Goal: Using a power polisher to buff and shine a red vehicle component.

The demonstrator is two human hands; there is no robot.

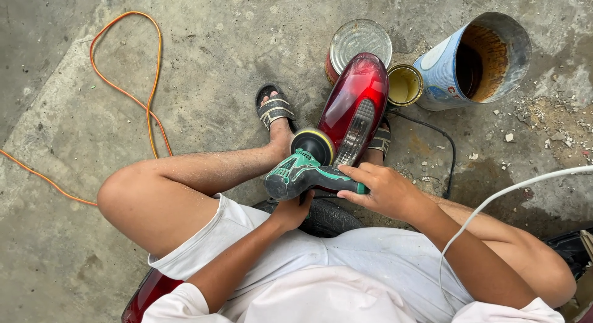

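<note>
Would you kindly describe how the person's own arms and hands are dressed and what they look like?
Both arms are bare from the short white sleeves down. The left hand and the right hand wear no gloves, and no ring, watch or bracelet shows on either. The sleeves belong to a loose white T-shirt.

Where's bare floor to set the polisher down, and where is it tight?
Bare concrete lies left of the left knee, inside and below the orange cable loop. Crowded ahead: red tail-light lens, silver-lidded tin, small yellow-lined tin, tipped blue rusty can. Rubble to the right. Both hands hold the green polisher.
</note>
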